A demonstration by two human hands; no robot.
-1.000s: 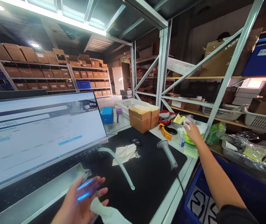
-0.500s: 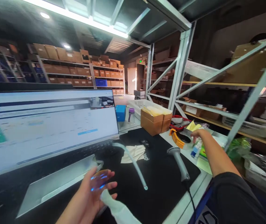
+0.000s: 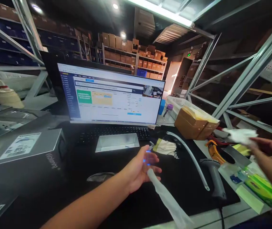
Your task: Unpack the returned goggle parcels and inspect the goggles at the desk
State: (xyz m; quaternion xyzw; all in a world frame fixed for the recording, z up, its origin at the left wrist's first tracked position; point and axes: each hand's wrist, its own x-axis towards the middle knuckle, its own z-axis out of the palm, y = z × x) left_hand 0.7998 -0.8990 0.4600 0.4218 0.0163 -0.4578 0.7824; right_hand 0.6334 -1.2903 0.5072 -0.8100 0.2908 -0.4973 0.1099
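My left hand (image 3: 144, 170) is above the black desk mat, its fingers curled round a clear piece with blue glints (image 3: 147, 158) that is mostly hidden. A limp white sleeve-like strip (image 3: 164, 194) runs from beside those fingers toward the bottom edge. At the right, my right hand (image 3: 267, 151) pinches a crumpled white tissue (image 3: 242, 135). A pale curved tube (image 3: 193, 156) lies on the mat between the hands, close to a grey barcode scanner (image 3: 214, 179). A folded cream cloth (image 3: 165, 147) rests left of the tube.
An open silver tray (image 3: 116, 143) stands before the keyboard (image 3: 112, 130) and monitor (image 3: 112, 98). Dark boxes (image 3: 31, 152) fill the left side. Brown cartons (image 3: 190, 124), an orange tape dispenser (image 3: 215, 151) and a green packet (image 3: 261, 184) are at the right.
The view has swung left. My right hand has come up from the items at the right with the white tissue. My left hand keeps hold of the clear piece.
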